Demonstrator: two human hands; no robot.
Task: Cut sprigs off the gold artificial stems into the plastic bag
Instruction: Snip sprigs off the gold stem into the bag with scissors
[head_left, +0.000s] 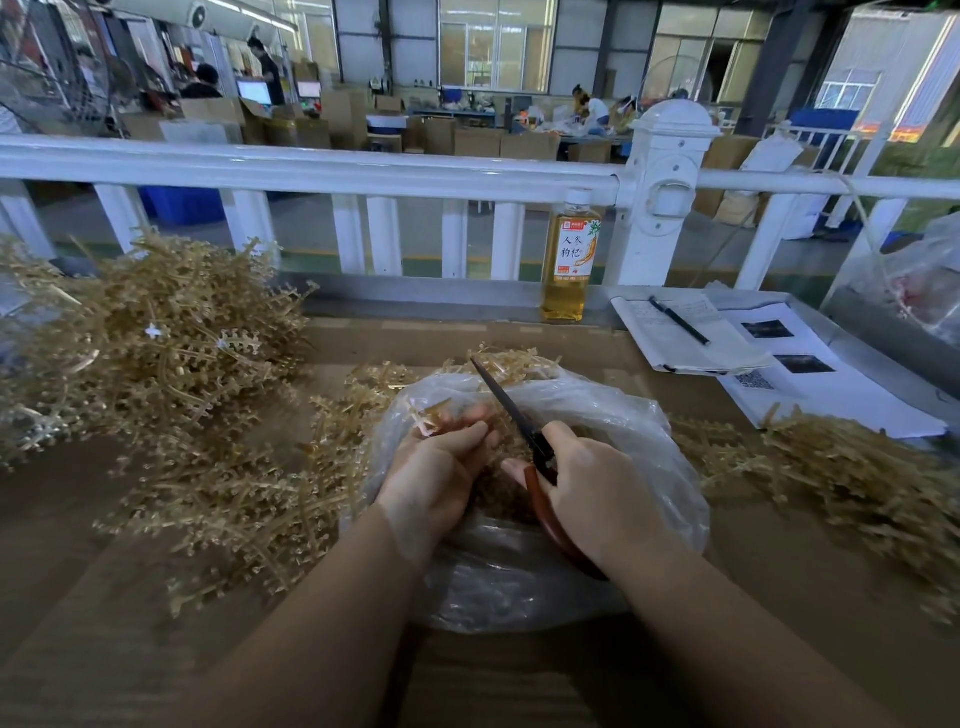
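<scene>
Left hand (434, 467) pinches a gold plastic stem (431, 413) over the clear plastic bag (649, 431); right hand (597, 486) grips red-handled scissors (511, 413), blades closed, pointing at 11 o'clock. I'd snip low inside the bag mouth.

Plastic bag (597, 415): thin clear film, crinkled, glossy. Gold artificial stems (171, 332): moulded plastic, dull gold sheen, knobbly. Scissors (511, 410): dark matt metal blades, smooth reddish-brown handles. Surface (62, 519): brown, matt, cardboard-like. Railing (311, 166): white, glossy. Bottle (569, 260): clear plastic, paper label. Notebook (680, 332): matt paper.
</scene>
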